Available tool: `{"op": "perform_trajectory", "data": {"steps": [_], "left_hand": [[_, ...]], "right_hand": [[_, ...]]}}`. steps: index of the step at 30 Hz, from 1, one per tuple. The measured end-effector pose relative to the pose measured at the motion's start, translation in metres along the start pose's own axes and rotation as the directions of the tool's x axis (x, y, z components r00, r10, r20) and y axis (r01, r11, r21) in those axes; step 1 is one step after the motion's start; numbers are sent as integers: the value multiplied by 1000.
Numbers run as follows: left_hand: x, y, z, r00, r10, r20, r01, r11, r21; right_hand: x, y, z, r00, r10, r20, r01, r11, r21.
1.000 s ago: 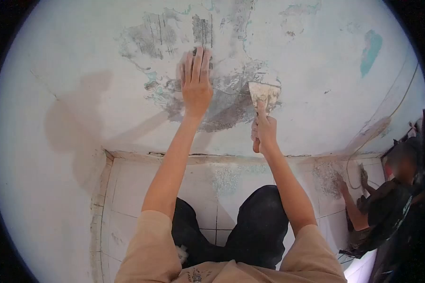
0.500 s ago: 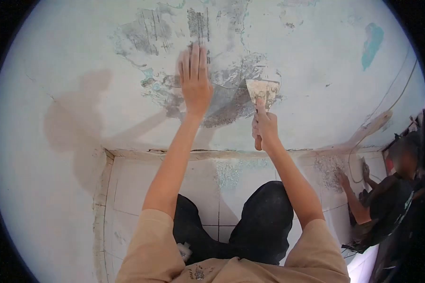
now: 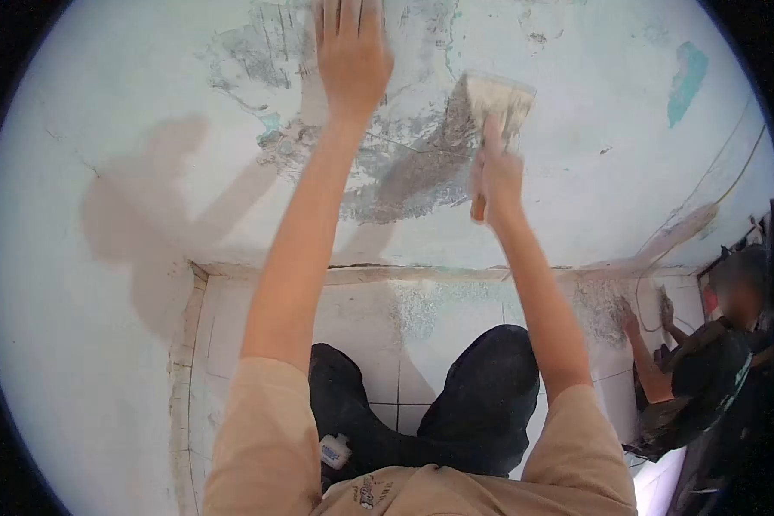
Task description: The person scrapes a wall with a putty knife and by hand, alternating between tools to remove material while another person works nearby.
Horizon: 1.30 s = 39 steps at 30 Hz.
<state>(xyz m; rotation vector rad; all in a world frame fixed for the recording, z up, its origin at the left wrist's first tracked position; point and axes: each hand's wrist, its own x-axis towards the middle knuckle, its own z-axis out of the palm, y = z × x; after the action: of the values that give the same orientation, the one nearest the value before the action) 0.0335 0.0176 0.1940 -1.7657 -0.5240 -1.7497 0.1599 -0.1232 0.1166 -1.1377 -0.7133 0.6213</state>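
Observation:
My right hand (image 3: 499,176) is wrapped round the wooden handle of a wide putty knife (image 3: 500,96), one finger stretched along its blade. The blade is smeared with pale material and overlaps the right edge of a rough patch on the wall. My left hand (image 3: 353,60) lies flat with fingers extended over the upper part of that patch; its fingertips reach the top edge of the view. Grey, scraped plaster (image 3: 404,168) with flaking edges shows between and below the two hands.
Paint flakes (image 3: 430,310) lie on the tiled floor (image 3: 374,365) along the wall's foot. At the right a co-worker (image 3: 705,370) in dark clothes crouches, hands low near the wall. A cable (image 3: 735,172) hangs on the right-hand side. A turquoise spot (image 3: 686,84) marks the wall.
My left hand has slid up the wall. My right hand has carried the putty knife up and slightly right, away from the lower part of the rough patch.

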Motion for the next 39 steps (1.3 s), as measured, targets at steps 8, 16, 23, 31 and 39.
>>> {"op": "perform_trajectory", "data": {"steps": [8, 16, 23, 31, 39], "left_hand": [[-59, 17, -11, 988, -70, 138, 67, 997, 25], [1, -2, -7, 999, 32, -40, -31, 999, 10], [-46, 1, -15, 990, -50, 129, 46, 998, 34], [-26, 2, -17, 996, -43, 74, 41, 999, 32], [-28, 12, -14, 994, -58, 98, 58, 998, -4]], "right_hand": [[12, -42, 2, 999, -22, -24, 21, 999, -45], [-8, -8, -7, 994, 95, -46, -98, 993, -64], [12, -32, -4, 1000, 21, -7, -21, 997, -77], [-11, -17, -3, 998, 65, 7, -65, 998, -16], [-9, 9, -17, 980, 196, 23, -195, 980, -33]]}}
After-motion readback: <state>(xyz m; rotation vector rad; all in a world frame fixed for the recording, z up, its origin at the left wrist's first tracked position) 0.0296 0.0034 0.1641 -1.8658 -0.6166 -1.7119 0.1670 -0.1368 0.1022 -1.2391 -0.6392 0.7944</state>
